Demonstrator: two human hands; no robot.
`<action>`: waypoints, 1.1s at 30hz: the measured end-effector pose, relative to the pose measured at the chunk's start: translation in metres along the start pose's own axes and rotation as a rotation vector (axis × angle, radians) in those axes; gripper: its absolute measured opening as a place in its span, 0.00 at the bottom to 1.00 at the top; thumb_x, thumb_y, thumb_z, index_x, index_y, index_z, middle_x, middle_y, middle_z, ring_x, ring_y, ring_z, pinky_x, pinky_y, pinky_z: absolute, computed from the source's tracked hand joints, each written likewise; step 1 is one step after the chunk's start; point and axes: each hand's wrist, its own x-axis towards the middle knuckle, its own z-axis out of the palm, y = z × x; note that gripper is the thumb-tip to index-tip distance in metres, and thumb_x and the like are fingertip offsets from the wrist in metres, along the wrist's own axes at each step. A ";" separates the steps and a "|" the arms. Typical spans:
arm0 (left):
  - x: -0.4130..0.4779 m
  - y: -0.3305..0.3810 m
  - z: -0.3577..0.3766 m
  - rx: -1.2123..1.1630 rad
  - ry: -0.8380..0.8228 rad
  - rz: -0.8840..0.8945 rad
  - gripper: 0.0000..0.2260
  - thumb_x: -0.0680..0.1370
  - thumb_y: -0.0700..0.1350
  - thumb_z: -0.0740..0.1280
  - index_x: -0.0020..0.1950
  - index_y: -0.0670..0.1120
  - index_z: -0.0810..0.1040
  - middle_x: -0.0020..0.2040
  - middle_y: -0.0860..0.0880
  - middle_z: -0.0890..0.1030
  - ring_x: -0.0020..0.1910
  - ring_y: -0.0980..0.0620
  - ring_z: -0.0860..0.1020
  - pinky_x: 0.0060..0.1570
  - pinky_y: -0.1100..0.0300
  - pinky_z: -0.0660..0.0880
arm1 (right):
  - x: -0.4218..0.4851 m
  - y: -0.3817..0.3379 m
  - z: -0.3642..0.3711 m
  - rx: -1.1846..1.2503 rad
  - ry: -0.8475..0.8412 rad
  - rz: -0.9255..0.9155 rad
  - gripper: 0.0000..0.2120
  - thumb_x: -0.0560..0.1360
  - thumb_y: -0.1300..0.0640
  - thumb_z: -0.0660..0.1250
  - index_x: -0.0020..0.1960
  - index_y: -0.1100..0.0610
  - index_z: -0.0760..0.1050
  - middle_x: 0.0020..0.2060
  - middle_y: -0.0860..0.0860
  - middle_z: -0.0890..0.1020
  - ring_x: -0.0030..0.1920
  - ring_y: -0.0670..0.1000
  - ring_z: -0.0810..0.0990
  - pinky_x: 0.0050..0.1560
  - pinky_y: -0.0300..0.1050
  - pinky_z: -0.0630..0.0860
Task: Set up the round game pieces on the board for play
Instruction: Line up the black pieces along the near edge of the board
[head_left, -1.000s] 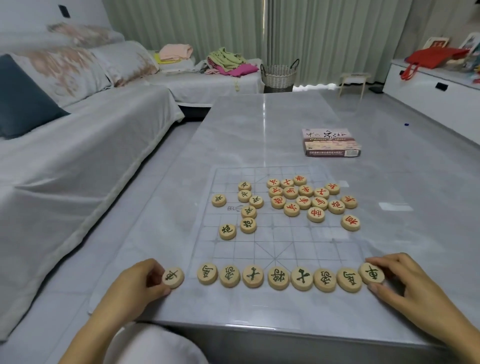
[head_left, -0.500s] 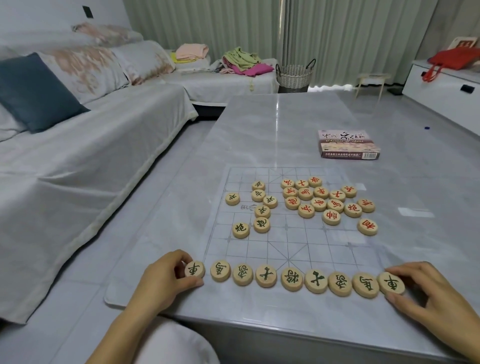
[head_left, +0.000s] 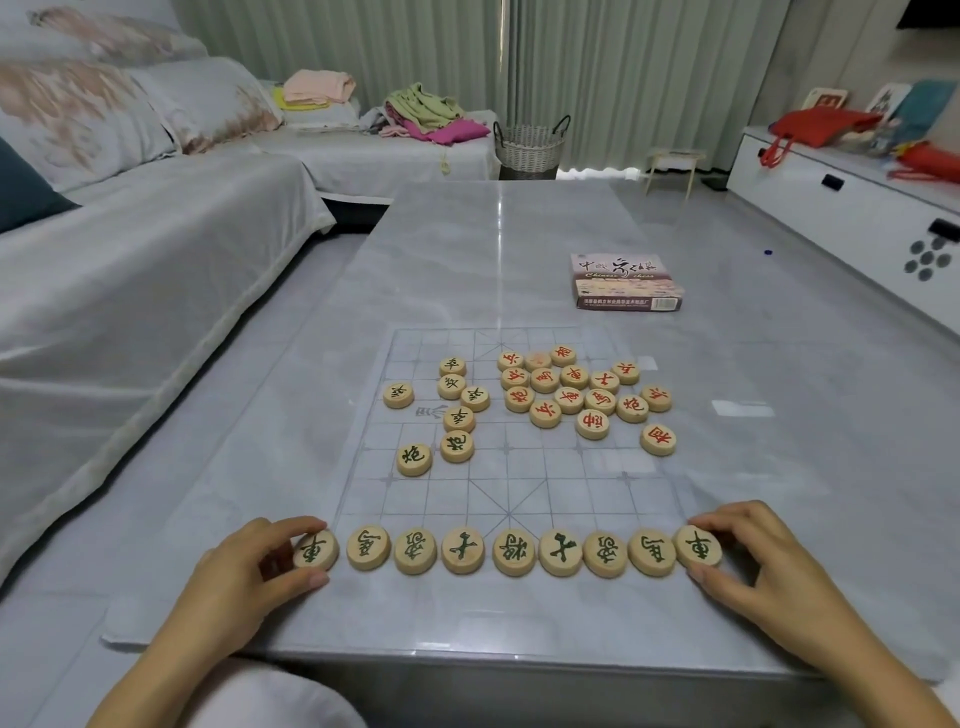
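Observation:
A clear grid board (head_left: 519, 467) lies on the grey table. Along its near edge runs a row of several round wooden pieces with green characters (head_left: 511, 552). My left hand (head_left: 244, 577) pinches the leftmost piece (head_left: 315, 550) between thumb and fingers. My right hand (head_left: 753, 566) grips the rightmost piece (head_left: 698, 545) the same way. Loose green pieces (head_left: 457, 415) lie scattered at the board's mid left. A cluster of red-character pieces (head_left: 582, 395) sits at the mid right.
The game box (head_left: 626, 283) rests on the table beyond the board. A covered sofa (head_left: 130, 270) runs along the left. A wicker basket (head_left: 530, 145) stands behind the table, and a white cabinet (head_left: 857, 218) is at the right.
My left hand has slid the leftmost piece rightward until it closes up with the row. My right hand stays on the rightmost piece.

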 end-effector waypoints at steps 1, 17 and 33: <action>0.001 -0.001 0.001 -0.001 0.008 0.007 0.31 0.65 0.45 0.77 0.42 0.81 0.68 0.37 0.50 0.76 0.39 0.53 0.75 0.40 0.68 0.67 | 0.000 0.001 0.000 -0.004 0.004 -0.004 0.14 0.67 0.49 0.72 0.47 0.38 0.70 0.50 0.33 0.69 0.54 0.38 0.72 0.51 0.24 0.66; 0.000 -0.006 0.005 -0.023 0.004 0.063 0.30 0.66 0.46 0.77 0.46 0.81 0.68 0.38 0.50 0.76 0.42 0.56 0.73 0.42 0.66 0.67 | -0.004 0.002 -0.004 0.003 -0.026 0.004 0.18 0.68 0.56 0.73 0.49 0.38 0.70 0.50 0.29 0.68 0.55 0.33 0.69 0.51 0.22 0.65; 0.004 -0.007 0.004 -0.004 -0.039 0.050 0.30 0.69 0.46 0.75 0.45 0.83 0.66 0.37 0.51 0.75 0.41 0.53 0.74 0.45 0.61 0.68 | -0.004 0.003 -0.003 0.016 -0.017 -0.006 0.25 0.67 0.59 0.74 0.51 0.34 0.69 0.51 0.34 0.70 0.55 0.38 0.71 0.50 0.24 0.66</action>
